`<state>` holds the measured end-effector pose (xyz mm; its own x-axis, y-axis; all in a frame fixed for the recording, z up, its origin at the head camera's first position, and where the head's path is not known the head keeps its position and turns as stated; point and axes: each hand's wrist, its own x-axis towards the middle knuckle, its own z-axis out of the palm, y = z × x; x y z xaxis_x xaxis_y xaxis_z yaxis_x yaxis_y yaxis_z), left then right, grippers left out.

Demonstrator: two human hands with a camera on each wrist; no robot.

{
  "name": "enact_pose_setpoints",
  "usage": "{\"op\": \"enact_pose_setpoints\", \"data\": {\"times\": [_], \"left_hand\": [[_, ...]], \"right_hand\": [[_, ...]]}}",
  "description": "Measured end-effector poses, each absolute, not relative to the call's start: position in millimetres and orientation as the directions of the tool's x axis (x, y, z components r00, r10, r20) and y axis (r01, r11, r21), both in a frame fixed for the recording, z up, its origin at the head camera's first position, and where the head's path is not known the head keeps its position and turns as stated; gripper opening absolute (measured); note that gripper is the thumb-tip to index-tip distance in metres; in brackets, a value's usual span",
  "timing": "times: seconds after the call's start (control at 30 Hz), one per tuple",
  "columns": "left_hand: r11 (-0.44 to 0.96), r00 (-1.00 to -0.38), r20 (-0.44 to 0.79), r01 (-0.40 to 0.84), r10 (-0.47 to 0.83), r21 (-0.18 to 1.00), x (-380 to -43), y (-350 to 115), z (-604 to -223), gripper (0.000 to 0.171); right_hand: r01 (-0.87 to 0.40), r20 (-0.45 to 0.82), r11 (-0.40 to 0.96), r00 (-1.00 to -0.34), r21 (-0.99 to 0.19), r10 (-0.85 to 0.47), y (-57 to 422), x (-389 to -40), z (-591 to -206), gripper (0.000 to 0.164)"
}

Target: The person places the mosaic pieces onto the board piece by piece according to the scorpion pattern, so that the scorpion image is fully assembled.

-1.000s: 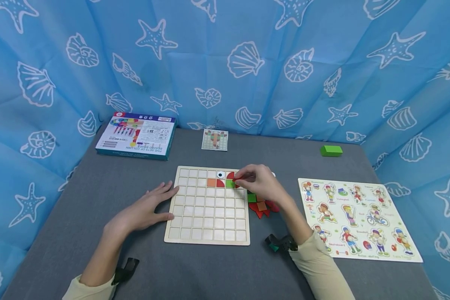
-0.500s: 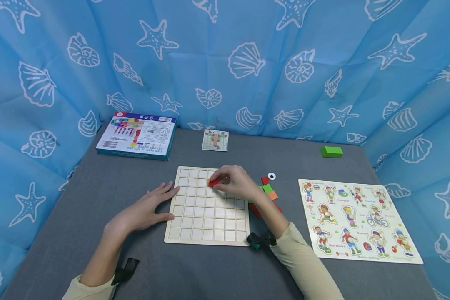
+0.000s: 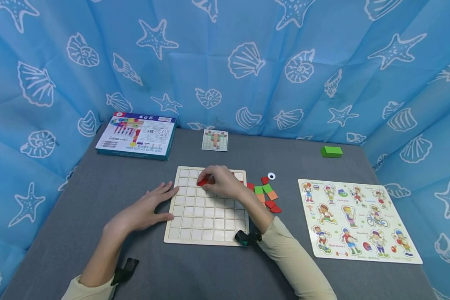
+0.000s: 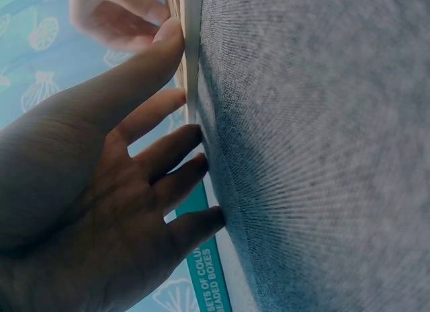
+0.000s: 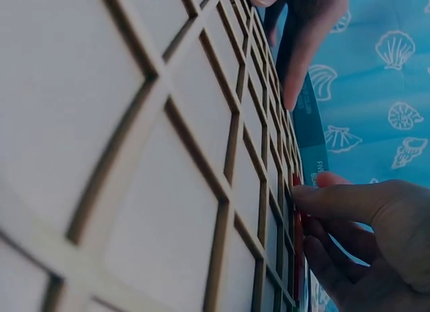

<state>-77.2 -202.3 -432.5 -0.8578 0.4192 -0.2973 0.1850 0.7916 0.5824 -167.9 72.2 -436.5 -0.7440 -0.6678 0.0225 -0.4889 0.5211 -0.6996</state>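
A pale grid board [image 3: 210,233] lies on the grey table. Over its upper left part my right hand [image 3: 222,181] pinches a small red tile [image 3: 201,182] between thumb and fingers, low against the grid. In the right wrist view, red tile [image 5: 297,211] shows at the thumb tip. The right hand hides most of the upper rows; a bit of red shows beyond it. My left hand [image 3: 144,210], fingers spread and fairly straight, touches the board's left edge with thumb and fingertips. Loose red tiles [image 3: 273,207], green tiles [image 3: 259,190] and orange tiles [image 3: 272,195] lie right of the board.
An eye disc [image 3: 271,176] lies near the loose tiles. Behind the board are a small pattern card [image 3: 215,140] and a flat box [image 3: 136,135]. At the right are a picture puzzle board [image 3: 360,221] and a green block [image 3: 331,151]. A blue curtain [image 3: 225,83] surrounds the table.
My right hand has moved left across the board's upper rows with the red tile, uncovering the loose tiles at the right. The left hand has stayed at the board's edge.
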Motion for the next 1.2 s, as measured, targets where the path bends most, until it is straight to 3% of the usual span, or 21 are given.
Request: {"op": "enact_pose_setpoints", "data": {"times": [0.7, 1.2], "left_hand": [[0.788, -0.856, -0.298, 0.184, 0.422, 0.587, -75.7, -203.9, -433.6, 0.085], [0.799, -0.861, -0.303, 0.178, 0.41, 0.574, -77.0, -202.8, -433.6, 0.086]], "right_hand": [[-0.496, 0.047, 0.494, -0.739, -0.714, -0.673, 72.4, -164.8, -441.1, 0.02], [-0.419, 0.062, 0.489, -0.803, -0.765, -0.592, 111.0, -151.1, -434.9, 0.019]]}}
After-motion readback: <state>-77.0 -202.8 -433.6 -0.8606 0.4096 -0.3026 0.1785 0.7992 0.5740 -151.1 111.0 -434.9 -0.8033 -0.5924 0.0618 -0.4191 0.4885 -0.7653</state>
